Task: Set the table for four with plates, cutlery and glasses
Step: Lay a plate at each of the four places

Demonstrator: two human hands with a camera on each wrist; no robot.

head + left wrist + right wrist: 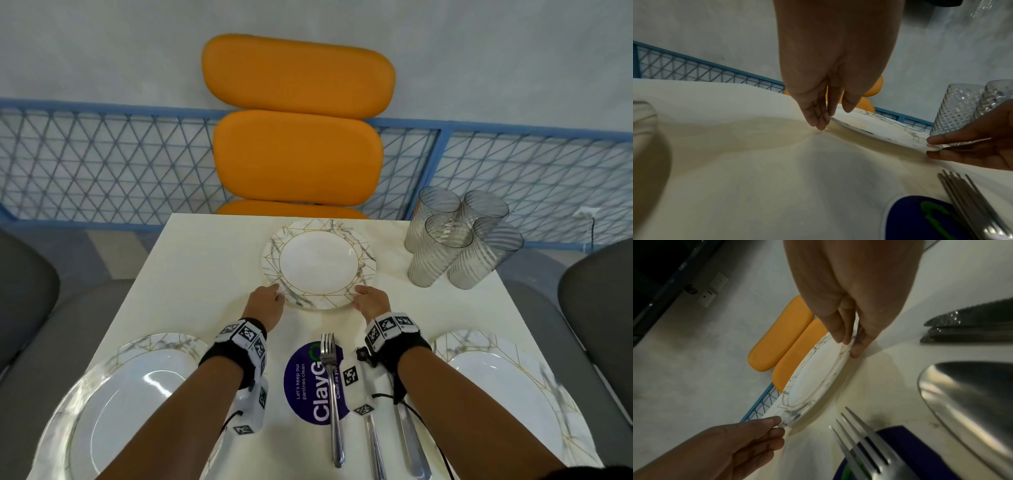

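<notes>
Hands [318, 303] pinch far plate [318, 263]; four glasses [459, 238] clustered beside it

This looks like an office pantry or canteen rather than a home. A round sticker [313, 383] on the cream table [205, 260] reads "Let's keep our pantries clean" under a "ClayG…" logo. An orange padded chair [297, 120] faces the table, grey chairs [27, 274] flank it, and a blue mesh partition [102, 164] runs along the plain pale wall [102, 44].
</notes>
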